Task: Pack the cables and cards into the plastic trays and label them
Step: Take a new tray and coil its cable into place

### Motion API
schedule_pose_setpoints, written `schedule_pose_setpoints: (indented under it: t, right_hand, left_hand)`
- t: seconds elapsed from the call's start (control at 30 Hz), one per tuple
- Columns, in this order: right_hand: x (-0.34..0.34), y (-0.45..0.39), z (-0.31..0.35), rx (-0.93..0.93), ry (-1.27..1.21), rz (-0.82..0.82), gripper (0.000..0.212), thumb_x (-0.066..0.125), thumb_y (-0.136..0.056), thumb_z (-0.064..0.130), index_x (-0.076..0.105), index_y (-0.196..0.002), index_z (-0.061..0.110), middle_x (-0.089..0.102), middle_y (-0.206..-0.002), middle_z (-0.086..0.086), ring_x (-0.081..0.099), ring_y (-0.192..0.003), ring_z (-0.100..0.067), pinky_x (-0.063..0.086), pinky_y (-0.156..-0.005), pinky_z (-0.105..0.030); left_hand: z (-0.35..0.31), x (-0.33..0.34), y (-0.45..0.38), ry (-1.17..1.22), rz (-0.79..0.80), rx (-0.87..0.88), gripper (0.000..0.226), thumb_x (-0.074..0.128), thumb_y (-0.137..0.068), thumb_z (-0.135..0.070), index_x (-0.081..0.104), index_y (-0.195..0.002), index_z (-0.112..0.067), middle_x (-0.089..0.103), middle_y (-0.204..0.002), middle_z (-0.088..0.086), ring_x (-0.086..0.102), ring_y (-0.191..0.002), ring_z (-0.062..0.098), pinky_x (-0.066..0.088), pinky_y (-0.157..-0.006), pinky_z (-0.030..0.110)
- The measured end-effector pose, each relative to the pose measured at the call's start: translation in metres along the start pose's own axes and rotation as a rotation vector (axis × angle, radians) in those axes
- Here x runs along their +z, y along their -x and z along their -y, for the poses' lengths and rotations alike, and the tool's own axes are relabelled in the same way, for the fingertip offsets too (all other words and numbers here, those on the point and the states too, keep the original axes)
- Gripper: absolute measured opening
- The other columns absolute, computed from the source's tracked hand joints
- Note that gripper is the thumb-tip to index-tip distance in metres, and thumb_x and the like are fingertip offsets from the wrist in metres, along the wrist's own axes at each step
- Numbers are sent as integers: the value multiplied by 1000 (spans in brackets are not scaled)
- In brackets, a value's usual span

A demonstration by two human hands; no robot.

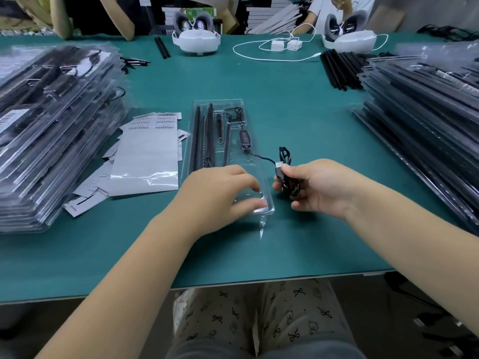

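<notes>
- Two bare hands at work over a green worktop (311,120), seen from the head camera.
- Clear plastic tray (204,161) lies lengthwise at centre; black rods (198,141) sit in its left channels, a small controller with buttons (245,138) in its right part.
- Left hand (220,193) rests on the near end of the tray, fingers spread and fairly straight, pressing down; its grip is wide and holds nothing.
- Right hand (313,187), just right of the tray, has its grip closed around a coiled black cable (286,174); thumb and forefinger pinch the USB plug (278,168) at the top of the bundle.
- Cable runs from the controller out over the tray's right edge to the coil, so the coil is outside the tray, above the worktop.
- Barcode label sheets (155,123) and a grey backing sheet (145,161) lie just left of the tray, with loose printed cards (85,193) beneath and beside them.
- Stack of filled trays (51,125) at far left; another stack of trays (427,120) at far right.
- Two white headsets (197,40) and a white cable (272,51) sit at the far edge.
</notes>
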State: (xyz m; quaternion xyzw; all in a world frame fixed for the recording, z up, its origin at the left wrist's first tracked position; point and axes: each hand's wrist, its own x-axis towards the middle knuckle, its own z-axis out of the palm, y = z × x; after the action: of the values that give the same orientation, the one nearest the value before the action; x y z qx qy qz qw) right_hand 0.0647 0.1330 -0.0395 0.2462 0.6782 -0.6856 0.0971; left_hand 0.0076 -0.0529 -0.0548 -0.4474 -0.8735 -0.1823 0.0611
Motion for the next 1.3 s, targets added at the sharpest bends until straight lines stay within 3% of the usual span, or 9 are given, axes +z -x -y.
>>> schedule_pose_setpoints:
  t: [0.1, 0.23, 0.43, 0.63, 0.77, 0.87, 1.03, 1.2, 1.3]
  right_hand:
    - [-1, 0, -1, -3, 6, 14, 18, 57, -93, 29, 63, -82, 16, 68, -71, -2, 51, -64, -14, 45, -43, -18]
    - [-1, 0, 1, 6, 48, 43, 18, 58, -93, 29, 64, -82, 16, 70, -73, -2, 51, -66, -16, 46, -44, -19]
    - [1, -1, 2, 9, 89, 49, 18, 58, -92, 28, 64, -84, 13, 68, -76, -4, 51, -68, -17, 46, -44, -21]
    - [-1, -1, 1, 13, 78, 59, 17, 57, -93, 27, 64, -85, 13, 66, -78, -4, 51, -66, -16, 46, -44, -20]
    - [-4, -2, 2, 29, 69, 79, 17, 57, -93, 27, 64, -83, 15, 66, -74, -2, 53, -62, -13, 46, -44, -19]
    - [-6, -3, 4, 53, 45, 110, 17, 57, -93, 27, 64, -81, 16, 68, -71, -1, 54, -52, -9, 46, -44, -19]
    - [-1, -4, 2, 37, 71, 108, 14, 62, -89, 26, 67, -79, 17, 63, -76, -1, 52, -55, -10, 45, -43, -18]
    - [6, -5, 2, -16, 107, 3, 19, 63, -89, 19, 67, -71, 15, 59, -70, 0, 49, -52, -10, 42, -40, -17]
    - [20, -5, -1, -86, 262, -46, 25, 65, -88, 25, 61, -64, 18, 54, -61, 2, 45, -51, -13, 39, -44, -20]
  left_hand:
    - [-6, 2, 0, -105, 84, -16, 65, 42, -67, -80, 61, -116, -40, 57, -109, -14, 55, -96, 11, 44, -71, 27]
    - [-14, 6, -2, -70, 68, -31, 46, 57, -75, -67, 66, -111, -39, 53, -105, -14, 48, -100, 8, 43, -78, 28]
    - [-12, -11, -15, -17, 176, -63, 31, 69, -67, -65, 67, -72, -34, 55, -94, -12, 55, -83, 9, 44, -75, 32]
    - [-19, -11, -12, -172, 210, 26, 29, 52, -85, -61, 67, -90, -36, 50, -98, -12, 52, -87, 13, 37, -70, 29]
    - [-17, -7, -6, -279, 79, 151, 38, 37, -98, -44, 63, -99, -16, 52, -101, 1, 57, -79, 28, 39, -65, 35]
    - [-13, -8, -2, -188, -57, 195, 28, 50, -97, -24, 62, -87, -1, 58, -87, 15, 55, -59, 36, 34, -53, 35]
    - [3, 0, 3, 44, -142, -6, 30, 36, -100, -32, 56, -91, -11, 55, -88, -3, 55, -81, 27, 29, -64, 31]
    - [11, 9, 12, 431, -284, -172, 27, 31, -96, -35, 51, -85, -21, 63, -92, -2, 63, -87, 20, 53, -76, 44]
    - [13, 14, 13, 633, -346, -217, 31, 33, -95, -34, 53, -88, -11, 58, -89, -1, 62, -89, 3, 57, -73, 28]
